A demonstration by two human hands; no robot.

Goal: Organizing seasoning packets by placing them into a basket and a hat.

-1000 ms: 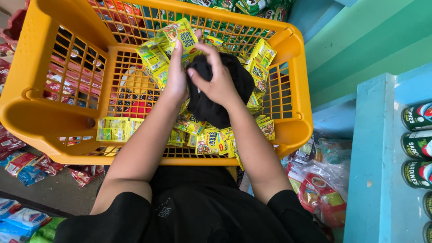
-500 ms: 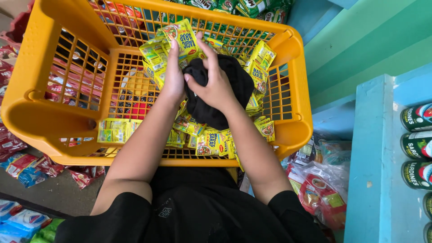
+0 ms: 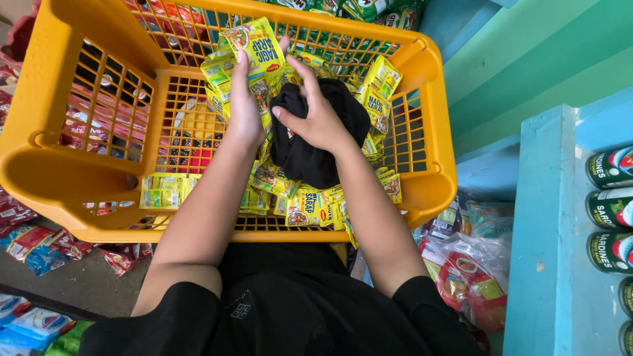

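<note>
Both hands work inside the orange plastic basket [image 3: 435,132], which sits on the person's lap. Right hand [image 3: 320,118] is closed over a crumpled black cloth [image 3: 310,155], fingers curled into its top; the cloth rests on a heap of yellow-green seasoning sachets [image 3: 310,207] against the basket's near wall. Left hand [image 3: 244,109] is clamped on a fanned bunch of sachets [image 3: 254,49], thumb pressed against them. Compared with a second ago, that bunch now stands higher above the heap and nearer the far wall, while the right hand stays on the cloth, so the sachets look to be coming clear of the pile as the cloth is held down. Beyond the far rim lie green packets [image 3: 369,8], possibly more sachets. To the right, dark tins [image 3: 610,211] line a blue shelf [image 3: 547,264].
</note>
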